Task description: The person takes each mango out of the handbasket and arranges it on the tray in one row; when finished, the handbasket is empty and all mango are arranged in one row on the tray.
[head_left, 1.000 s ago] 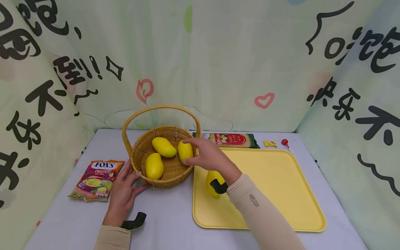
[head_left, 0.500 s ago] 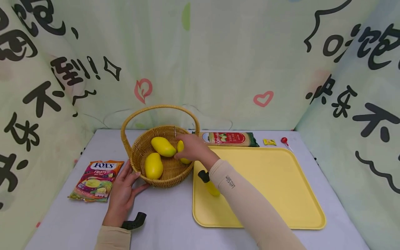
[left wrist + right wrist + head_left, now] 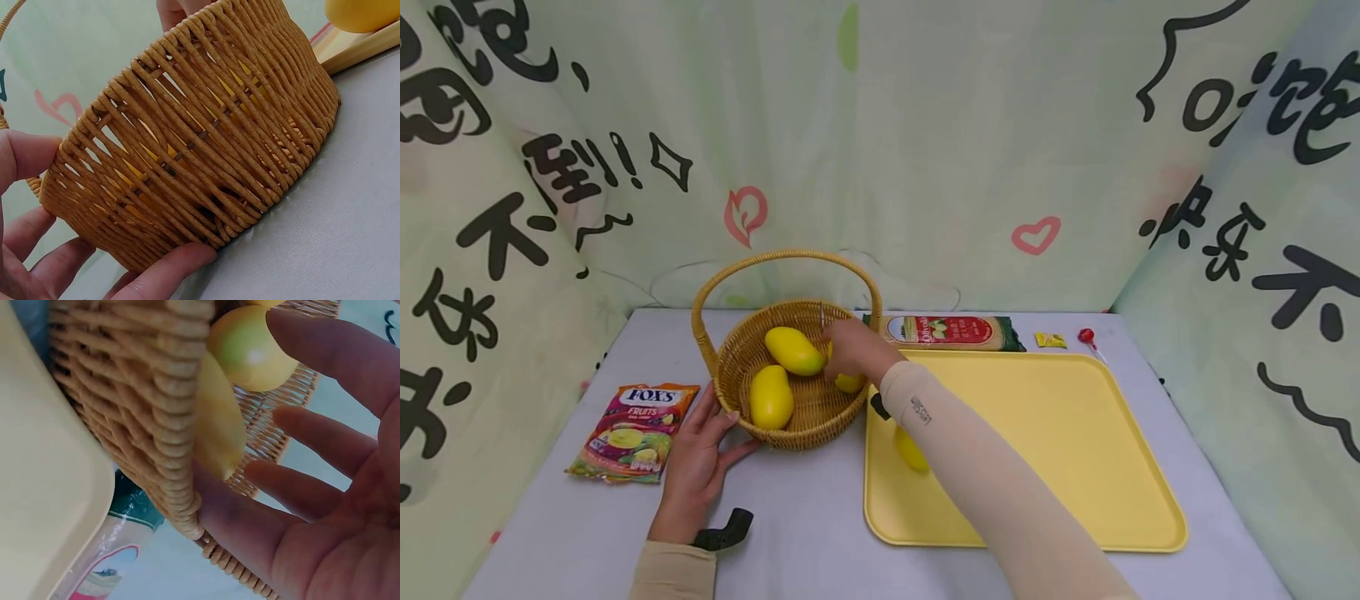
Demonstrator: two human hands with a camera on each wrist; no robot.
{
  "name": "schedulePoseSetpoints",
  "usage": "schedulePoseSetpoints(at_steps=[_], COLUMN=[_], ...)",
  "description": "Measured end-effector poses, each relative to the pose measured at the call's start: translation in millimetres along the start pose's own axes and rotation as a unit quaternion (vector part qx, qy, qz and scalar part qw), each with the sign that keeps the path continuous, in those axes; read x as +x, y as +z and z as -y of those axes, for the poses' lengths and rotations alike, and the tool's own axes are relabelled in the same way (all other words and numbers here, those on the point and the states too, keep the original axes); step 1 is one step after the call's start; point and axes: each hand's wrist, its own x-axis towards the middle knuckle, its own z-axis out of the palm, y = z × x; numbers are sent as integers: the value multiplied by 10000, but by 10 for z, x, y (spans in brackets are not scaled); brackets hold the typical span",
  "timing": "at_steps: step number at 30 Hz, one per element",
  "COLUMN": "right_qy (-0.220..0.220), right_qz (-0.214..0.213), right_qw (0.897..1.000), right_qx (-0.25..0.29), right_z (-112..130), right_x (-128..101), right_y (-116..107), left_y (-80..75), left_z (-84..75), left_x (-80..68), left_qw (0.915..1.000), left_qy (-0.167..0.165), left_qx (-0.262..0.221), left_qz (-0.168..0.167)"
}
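Observation:
A wicker basket with a hoop handle stands on the grey table. It holds three yellow mangoes. My right hand reaches over the right rim, just above the third mango. In the right wrist view its fingers are spread, and the mango lies loose against the basket wall. My left hand rests on the table, its straight fingers against the basket's side. Another mango lies on the yellow tray, partly hidden by my forearm.
A FOX'S candy bag lies left of the basket. Behind the tray are a red and green packet, a small yellow sachet and a red lollipop. Printed cloth walls enclose the table on three sides.
My right hand has lowered the mango from the rim into the basket and spread its fingers off it. My left hand has stayed against the basket.

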Motion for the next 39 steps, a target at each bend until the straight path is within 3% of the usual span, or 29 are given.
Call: schedulePoseSetpoints(at_steps=[15,20,39], right_qy=[121,-6,-103], right_qz=[356,297,497], right_qw=[9939,9899,9908], right_qx=[-1033,-1383,-1257], right_z=[86,95,37], right_x=[36,34,69], right_y=[32,66,61], left_y=[17,16,21], left_z=[-12,-14,6], left_x=[1,-10,0], left_qw=[9999,9999,9999], left_qy=[-55,-23,43], left_qx=[73,92,135], left_qz=[-121,-81,-60])
